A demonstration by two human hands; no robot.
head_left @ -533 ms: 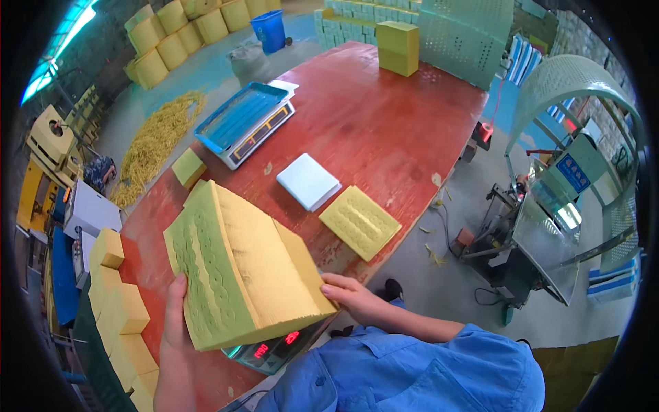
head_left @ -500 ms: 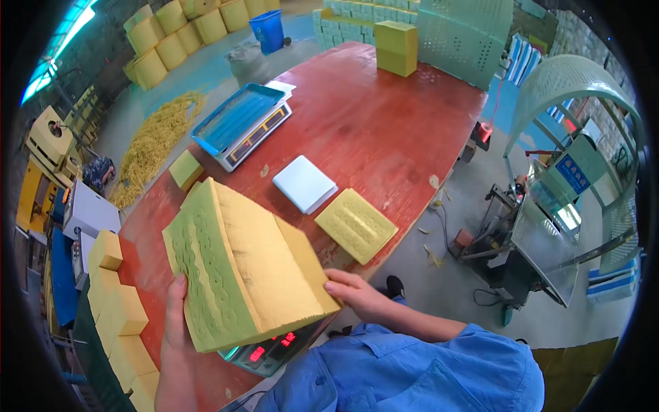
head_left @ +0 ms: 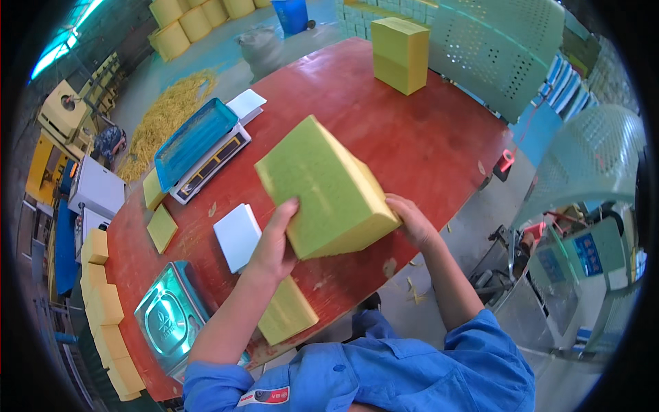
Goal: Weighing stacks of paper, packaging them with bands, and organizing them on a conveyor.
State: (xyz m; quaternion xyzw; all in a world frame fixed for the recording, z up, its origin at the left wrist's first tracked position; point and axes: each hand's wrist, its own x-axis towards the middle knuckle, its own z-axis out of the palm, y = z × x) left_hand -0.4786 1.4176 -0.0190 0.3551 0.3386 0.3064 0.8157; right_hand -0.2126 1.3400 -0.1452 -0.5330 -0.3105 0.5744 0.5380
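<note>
**Left hand (head_left: 276, 240) and right hand (head_left: 414, 221) grasp a yellow-green block (head_left: 322, 192) over a red table (head_left: 316, 89)**

The block is tilted between the hands. The left is partly open around its near left side, thumb pressed on the broad face, other fingers hidden. The right, fingers slightly bent, grips the right end; its thumb cannot be made out. Just left of the left hand lies a white stack (head_left: 235, 237); a metal-topped scale (head_left: 168, 312) sits farther left. A taller yellow block (head_left: 400, 58) stands well beyond both hands.

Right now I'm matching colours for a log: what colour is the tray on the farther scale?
Blue; the tray shows best in the head view.
</note>
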